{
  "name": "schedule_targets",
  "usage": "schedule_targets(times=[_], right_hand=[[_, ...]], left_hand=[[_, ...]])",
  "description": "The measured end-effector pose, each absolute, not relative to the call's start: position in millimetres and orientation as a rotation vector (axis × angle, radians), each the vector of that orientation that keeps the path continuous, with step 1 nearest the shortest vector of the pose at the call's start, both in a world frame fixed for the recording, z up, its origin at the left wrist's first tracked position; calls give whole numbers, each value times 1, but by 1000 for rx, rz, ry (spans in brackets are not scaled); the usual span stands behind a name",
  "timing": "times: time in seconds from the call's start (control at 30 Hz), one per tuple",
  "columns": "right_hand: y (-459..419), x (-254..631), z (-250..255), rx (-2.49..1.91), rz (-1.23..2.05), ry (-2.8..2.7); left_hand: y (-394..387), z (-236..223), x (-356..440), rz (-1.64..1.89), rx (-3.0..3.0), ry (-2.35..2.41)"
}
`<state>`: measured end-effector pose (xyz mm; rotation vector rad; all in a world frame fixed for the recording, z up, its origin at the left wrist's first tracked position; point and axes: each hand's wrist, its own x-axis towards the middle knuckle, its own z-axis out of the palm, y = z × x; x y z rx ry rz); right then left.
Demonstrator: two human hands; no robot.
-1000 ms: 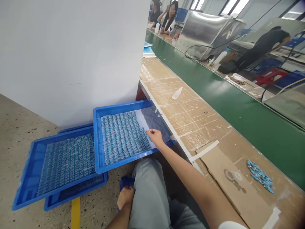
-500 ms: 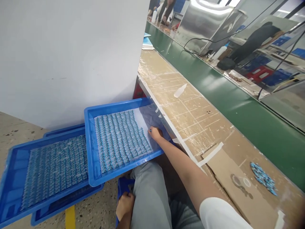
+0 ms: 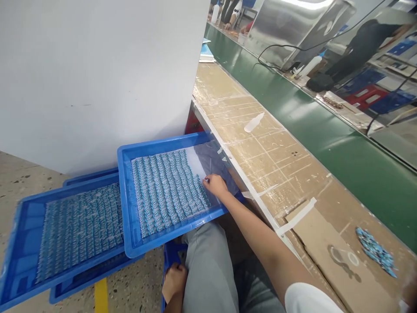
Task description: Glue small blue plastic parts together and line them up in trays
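My right hand is closed in a pinch over the upper blue tray, just right of the last row. A small dark blue piece shows at its fingertips, too small to make out fully. Inside the tray, small blue-and-white pieces lie in tight, wavy rows on a white sheet. The sheet's right part is in shadow. My left hand is curled into a fist beside my left thigh, with nothing visible in it.
More blue trays with similar rows stand lower left. A workbench runs along the right, with a pile of blue pieces, cardboard and a tape roll on it. Beyond lies a green belt. A white panel rises behind.
My right hand has moved slightly left, closer to the end of the rows. The whole view has shifted a little. My left fist stays by my thigh.
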<state>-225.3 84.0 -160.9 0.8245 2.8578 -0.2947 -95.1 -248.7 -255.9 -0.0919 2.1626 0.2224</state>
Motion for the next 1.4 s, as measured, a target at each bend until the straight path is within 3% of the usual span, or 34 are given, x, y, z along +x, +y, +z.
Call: schedule_targets(times=[0.2,1.4], right_hand=[[77,-223,-169,860,-427,2742],[69,-234,-169,914,-385,2718]], left_hand=[[-248,-256,-95,221,-91,2162],[-248,-251,-96,218,-85,2185]])
